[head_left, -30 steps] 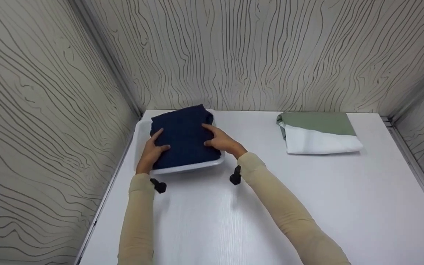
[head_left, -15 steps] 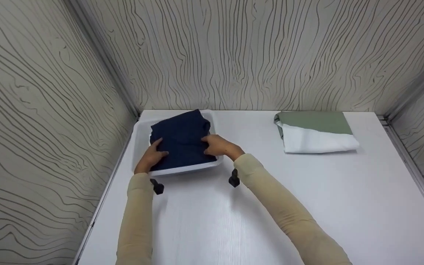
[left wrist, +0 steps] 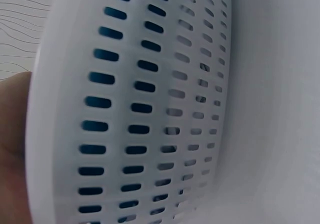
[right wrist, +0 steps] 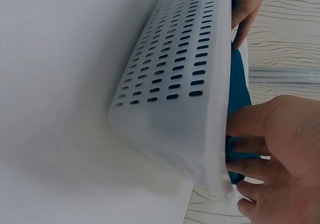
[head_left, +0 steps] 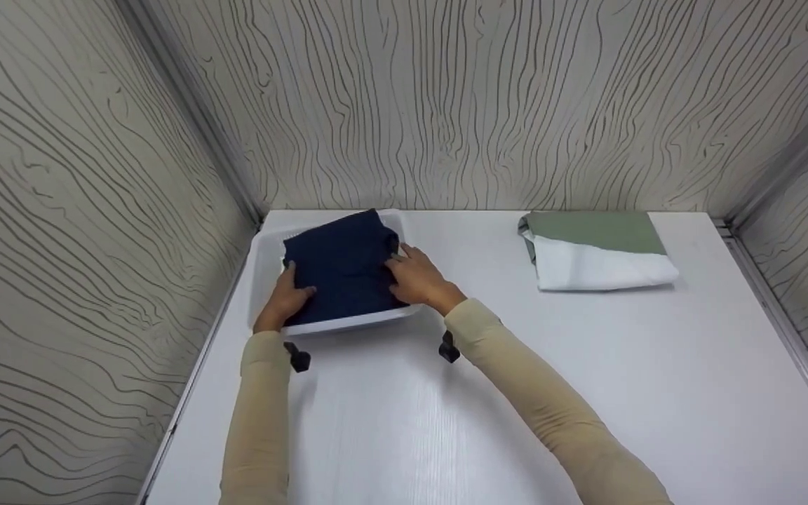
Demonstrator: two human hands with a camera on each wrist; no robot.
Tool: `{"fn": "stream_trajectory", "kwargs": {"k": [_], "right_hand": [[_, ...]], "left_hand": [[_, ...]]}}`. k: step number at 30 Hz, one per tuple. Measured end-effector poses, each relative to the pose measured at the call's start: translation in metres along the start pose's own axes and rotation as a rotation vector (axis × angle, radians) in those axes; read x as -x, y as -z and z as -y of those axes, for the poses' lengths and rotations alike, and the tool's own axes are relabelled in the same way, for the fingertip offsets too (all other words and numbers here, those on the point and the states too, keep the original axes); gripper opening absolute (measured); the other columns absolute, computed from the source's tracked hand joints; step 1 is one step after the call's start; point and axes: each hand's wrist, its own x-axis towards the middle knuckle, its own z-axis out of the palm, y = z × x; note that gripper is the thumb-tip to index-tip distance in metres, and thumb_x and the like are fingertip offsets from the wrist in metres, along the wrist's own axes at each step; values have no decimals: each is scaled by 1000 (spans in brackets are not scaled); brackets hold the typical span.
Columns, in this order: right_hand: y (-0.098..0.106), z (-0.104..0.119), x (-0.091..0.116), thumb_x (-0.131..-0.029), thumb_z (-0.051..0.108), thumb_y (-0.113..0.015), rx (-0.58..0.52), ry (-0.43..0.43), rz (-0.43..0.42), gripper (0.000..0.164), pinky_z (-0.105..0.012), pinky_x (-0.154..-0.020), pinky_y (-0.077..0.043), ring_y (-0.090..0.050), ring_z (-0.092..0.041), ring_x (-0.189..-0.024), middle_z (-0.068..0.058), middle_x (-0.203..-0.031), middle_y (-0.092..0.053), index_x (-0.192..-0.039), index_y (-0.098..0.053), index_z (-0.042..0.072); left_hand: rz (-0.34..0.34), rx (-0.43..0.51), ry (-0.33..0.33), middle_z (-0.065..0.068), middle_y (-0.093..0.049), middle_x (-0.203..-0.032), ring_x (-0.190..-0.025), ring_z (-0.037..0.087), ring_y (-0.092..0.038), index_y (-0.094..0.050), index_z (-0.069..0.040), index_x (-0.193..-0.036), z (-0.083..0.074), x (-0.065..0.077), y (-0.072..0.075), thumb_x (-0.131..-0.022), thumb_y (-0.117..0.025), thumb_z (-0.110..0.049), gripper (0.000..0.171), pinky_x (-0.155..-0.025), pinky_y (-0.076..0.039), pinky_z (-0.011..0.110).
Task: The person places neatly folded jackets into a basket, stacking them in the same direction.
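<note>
A folded navy garment lies in a white plastic basket, its far edge slanting up to a corner near the back rim. At its left side, my left hand holds the garment with the thumb on top and other fingers partly hidden along the edge. My right hand reaches over the right rim with spread fingers touching the garment's right edge. In the right wrist view, these fingers sit just inside the rim against the cloth, which looks blue there. Slotted basket wall fills much of the left wrist view.
A folded green and white cloth lies at the back right of the white table. Wood-grain patterned panels stand behind and at the sides. The basket sits near the left back corner. A black wrist-worn piece hangs below each cuff.
The garment has settled lower into the basket, and its far corner has dropped. My right hand's fingers have spread along the edge after bunching closer together; the left hand has shifted slightly left.
</note>
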Motion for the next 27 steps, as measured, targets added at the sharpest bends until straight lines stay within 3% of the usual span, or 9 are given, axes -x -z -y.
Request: {"fn": "stream_trajectory", "kwargs": {"k": [5, 11, 15, 18, 22, 27], "right_hand": [[-1, -9, 4, -102, 15, -69, -68, 4, 16, 46, -53, -133, -23, -30, -39, -162, -18, -155, -59, -144, -63, -2], [4, -18, 8, -104, 15, -67, -164, 16, -14, 42, -56, -130, -29, -33, -38, -160, -16, -152, -62, -142, -65, -1], [8, -28, 13, -103, 12, -65, -268, -3, -63, 38, -56, -127, -35, -42, -37, -155, -16, -150, -64, -140, -68, 0], [12, -38, 19, -103, 11, -64, -332, -31, -104, 37, -54, -124, -40, -50, -37, -148, -17, -147, -65, -138, -69, 1], [16, -54, 30, -104, 11, -64, -382, -70, -160, 34, -54, -119, -45, -59, -37, -140, -16, -142, -69, -137, -71, 4], [20, -79, 47, -105, 8, -62, -457, -92, -219, 32, -53, -110, -53, -65, -37, -131, -17, -137, -72, -134, -71, 2]], "left_hand": [[-23, -27, 20, 30, 3, -176, -165, 46, 1, -6, 4, -169, -1, 1, 1, -108, -52, -18, 80, -135, -7, 55], [-168, -93, -28, 36, -2, -174, -164, 51, -3, -28, 14, -161, -10, 1, -1, -105, -53, -14, 68, -134, -12, 57], [-258, -38, -86, 33, -16, -173, -165, 47, -6, -41, 15, -155, -19, 2, -7, -105, -52, -9, 56, -135, -12, 54], [-308, 36, -138, 30, -33, -169, -164, 43, -17, -50, 10, -151, -29, 4, -12, -106, -52, -7, 49, -134, -18, 53], [-336, 124, -204, 25, -54, -156, -154, 39, -43, -60, 4, -146, -48, 9, -23, -106, -53, -8, 42, -128, -34, 51], [-351, 220, -299, 21, -67, -140, -133, 35, -61, -65, 3, -140, -70, 15, -41, -106, -55, -4, 35, -114, -49, 50]]}}
